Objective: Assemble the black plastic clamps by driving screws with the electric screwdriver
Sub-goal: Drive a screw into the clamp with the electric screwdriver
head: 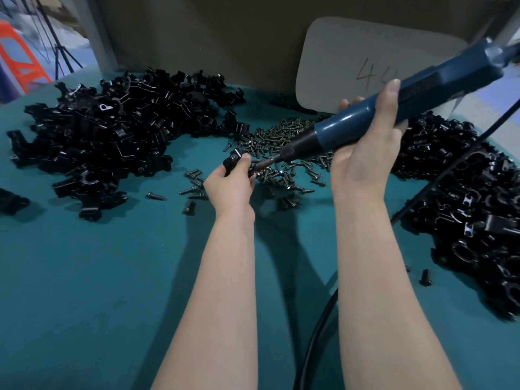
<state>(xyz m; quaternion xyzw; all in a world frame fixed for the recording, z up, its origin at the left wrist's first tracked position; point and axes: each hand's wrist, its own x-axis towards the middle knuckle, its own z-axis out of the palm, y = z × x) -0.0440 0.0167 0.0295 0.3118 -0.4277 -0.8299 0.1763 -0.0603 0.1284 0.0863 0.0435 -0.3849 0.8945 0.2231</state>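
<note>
Holding a black plastic clamp just above the teal table, the left hand has its grip closed round the part. Its fingers curl over the clamp, so most of it is hidden. The right hand has its grip wrapped about the blue body of the electric screwdriver, with the thumb laid up along the housing and fingertips showing on the far side. The tool slants down from upper right to lower left, and its dark chuck and slim bit reach the clamp's right side at the left fingertips. Whether a screw sits on the bit tip cannot be told.

A loose pile of dark screws lies on the table just behind the hands, with stray ones scattered near the left wrist. A large heap of black clamp parts covers the left of the table, and a second heap spreads down the right side. A thick black cable curves up from the lower edge beside the right forearm, and a thinner cord slants across the right heap. A white card pencilled "44" stands at the back, and a blurred orange object shows at far upper left
</note>
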